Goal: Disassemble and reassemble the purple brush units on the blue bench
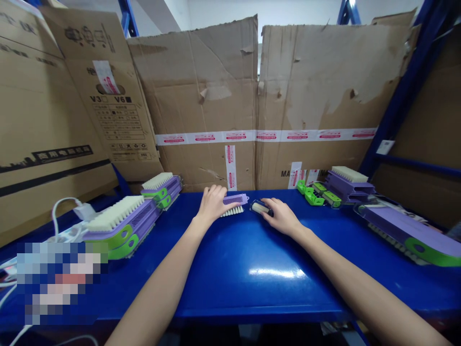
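Near the middle of the blue table, my left hand (212,202) is closed around a purple brush (236,199) with a slotted side. Its pale bristles point down at the table. Just to the right, my right hand (281,216) grips a small dark-framed piece with a cream roller (260,208). A narrow gap separates the roller piece from the brush's end. My fingers cover part of both things, and the brush's left end is hidden behind my left hand.
Purple-and-green brushes lie stacked at left (122,221), with another stack (162,190) behind. At right are green clips (314,196), purple parts (347,186) and a long purple brush (403,228). A power strip with white cables (68,234) lies left. Cardboard sheets (201,96) stand behind the table.
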Demonstrator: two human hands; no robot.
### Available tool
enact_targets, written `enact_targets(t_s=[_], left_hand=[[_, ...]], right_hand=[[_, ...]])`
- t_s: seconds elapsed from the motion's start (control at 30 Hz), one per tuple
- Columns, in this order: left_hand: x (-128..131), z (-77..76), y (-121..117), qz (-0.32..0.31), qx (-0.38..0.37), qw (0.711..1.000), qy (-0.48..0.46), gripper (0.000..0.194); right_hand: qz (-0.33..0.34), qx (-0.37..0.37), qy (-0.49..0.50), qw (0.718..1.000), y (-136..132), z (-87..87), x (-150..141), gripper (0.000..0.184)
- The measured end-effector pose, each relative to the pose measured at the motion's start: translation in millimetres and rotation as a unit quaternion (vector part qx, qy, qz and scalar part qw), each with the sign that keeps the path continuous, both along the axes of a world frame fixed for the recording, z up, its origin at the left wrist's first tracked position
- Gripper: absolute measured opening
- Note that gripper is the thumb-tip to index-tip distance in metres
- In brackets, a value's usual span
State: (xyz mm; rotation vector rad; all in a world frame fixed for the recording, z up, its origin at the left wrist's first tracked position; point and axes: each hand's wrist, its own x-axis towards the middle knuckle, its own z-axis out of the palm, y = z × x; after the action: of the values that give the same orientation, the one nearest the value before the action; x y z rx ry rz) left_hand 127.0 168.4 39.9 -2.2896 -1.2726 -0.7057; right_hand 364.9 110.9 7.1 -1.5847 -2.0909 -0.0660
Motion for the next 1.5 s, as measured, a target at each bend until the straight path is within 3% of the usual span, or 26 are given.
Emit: enact_targets(t_s=[0.23,0.43,0.83,1.13,1.37,1.5], left_hand=[[1.4,-0.2,-2.2,-0.070,0.052,0.995,0.036,0.051],[1.9,1.9,-5.3,-0.065,0.033,0.996,0.046,0.052],[0.0,1.0,-8.4,0.014,-0.118,0.992,0.040,0.083],[-13.6,17.0,-12.2,0.087,-0.229,0.966,0.078,0.092],[-12.8,18.8,-10.8,0.031,-0.172,0.980,0.097,0.078],[-7.3,22.3,-13.8,-0.003,-0.053,0.992,0.116,0.070]], right_hand=[[0.004,0.005,0.011,1.000,0.7,-2.0,2.3,0.044],[0.007,0.010,0.010,1.000,0.8,-2.8,2.6,0.043],[0.005,0.015,0.004,1.000,-1.2,-2.0,2.7,0.044],[0.006,0.012,0.002,1.000,-0.5,-1.8,3.3,0.045],[0.001,0.021,-0.014,1.000,-0.3,-1.8,3.2,0.044],[-0.009,0.122,-0.011,0.992,0.7,-1.0,-0.8,0.066]])
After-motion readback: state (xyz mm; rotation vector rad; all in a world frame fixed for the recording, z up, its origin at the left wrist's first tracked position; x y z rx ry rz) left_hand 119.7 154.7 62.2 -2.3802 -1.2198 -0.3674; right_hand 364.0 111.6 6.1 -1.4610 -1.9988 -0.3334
